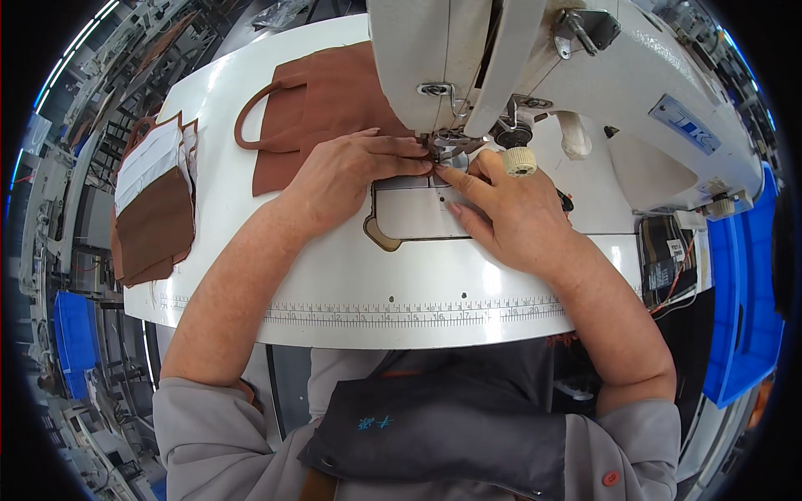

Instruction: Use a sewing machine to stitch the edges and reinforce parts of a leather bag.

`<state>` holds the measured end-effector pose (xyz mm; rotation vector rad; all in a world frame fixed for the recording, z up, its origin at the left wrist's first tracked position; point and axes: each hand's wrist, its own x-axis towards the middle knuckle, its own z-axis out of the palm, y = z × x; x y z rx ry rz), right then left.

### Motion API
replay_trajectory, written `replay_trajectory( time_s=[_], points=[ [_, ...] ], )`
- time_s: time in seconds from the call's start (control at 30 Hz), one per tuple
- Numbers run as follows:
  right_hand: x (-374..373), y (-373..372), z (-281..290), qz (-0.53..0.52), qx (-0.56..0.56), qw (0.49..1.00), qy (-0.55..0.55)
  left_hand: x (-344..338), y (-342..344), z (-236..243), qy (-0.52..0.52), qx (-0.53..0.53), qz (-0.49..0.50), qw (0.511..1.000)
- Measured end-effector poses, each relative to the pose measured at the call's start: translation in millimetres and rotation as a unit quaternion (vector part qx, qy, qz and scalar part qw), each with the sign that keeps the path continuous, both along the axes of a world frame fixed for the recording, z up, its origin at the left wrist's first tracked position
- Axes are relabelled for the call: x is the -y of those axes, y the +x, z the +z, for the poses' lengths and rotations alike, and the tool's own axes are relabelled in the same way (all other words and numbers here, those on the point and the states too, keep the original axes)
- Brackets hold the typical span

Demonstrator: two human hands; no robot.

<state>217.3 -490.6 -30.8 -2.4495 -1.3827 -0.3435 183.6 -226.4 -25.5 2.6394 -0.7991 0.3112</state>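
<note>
My left hand lies with fingers stretched flat on the brown fabric piece, its fingertips beside the presser foot of the sewing machine. The piece has a looped handle and spreads behind the hand to the left. My right hand is at the foot's right, thumb tip at the fabric edge by the needle plate, other fingers bent and apart, partly hidden behind a cream knob. Whether it grips the fabric is unclear.
A stack of brown and white pieces lies on the white table at left. A ruler scale runs along the front edge. A blue bin stands at right, another at lower left. Machines and racks fill the left background.
</note>
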Motion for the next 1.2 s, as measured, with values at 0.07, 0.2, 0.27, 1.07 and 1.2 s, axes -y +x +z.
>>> replay_trajectory(
  time_s=[0.07,0.2,0.27,1.07,1.2],
  points=[
    [0,0,-1,-0.002,-0.004,1.000,-0.006,1,-1,-1,0.001,0.009,0.003,1.000],
    [3,1,-1,0.004,0.005,1.000,0.015,2,-2,-3,-0.011,0.011,0.007,1.000],
    [3,1,-1,0.006,0.002,1.000,0.021,3,-4,-4,-0.011,0.016,0.004,1.000],
    [1,-1,-1,0.009,-0.001,0.997,0.070,22,-26,13,0.094,0.012,0.045,0.994],
    [4,-1,0,0.015,0.013,0.997,0.074,13,-22,3,-0.021,-0.006,0.044,0.999]
  ],
)
